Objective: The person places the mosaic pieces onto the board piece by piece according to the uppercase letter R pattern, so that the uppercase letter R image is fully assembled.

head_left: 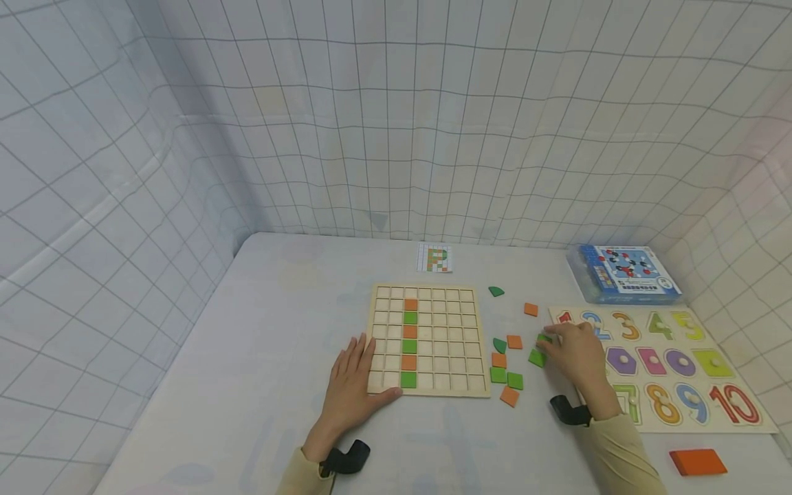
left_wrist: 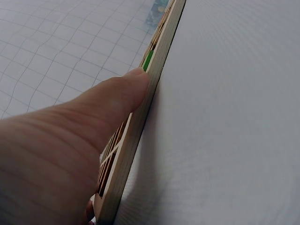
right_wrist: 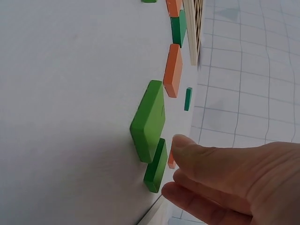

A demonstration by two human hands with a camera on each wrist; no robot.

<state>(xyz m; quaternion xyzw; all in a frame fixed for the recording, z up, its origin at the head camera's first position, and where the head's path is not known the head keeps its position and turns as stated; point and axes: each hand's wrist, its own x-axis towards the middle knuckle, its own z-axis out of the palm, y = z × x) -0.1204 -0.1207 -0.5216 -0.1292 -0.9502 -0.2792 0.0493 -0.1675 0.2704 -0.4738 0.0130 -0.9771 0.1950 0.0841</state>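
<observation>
White worktop (head_left: 216,385). Let your left grip (head_left: 351,388), spread flat-fingered against the grid board (head_left: 441,349), steady it. Your right grip (head_left: 579,350) is empty, fingertips parted beside a green tile (right_wrist: 156,166); pinch opposite edges squarely. It's a thin, bright square right of the board.

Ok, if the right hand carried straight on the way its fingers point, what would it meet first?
The right hand would probably meet the green square tile lying farthest from the person; how much gap is left is hard to judge.
</observation>
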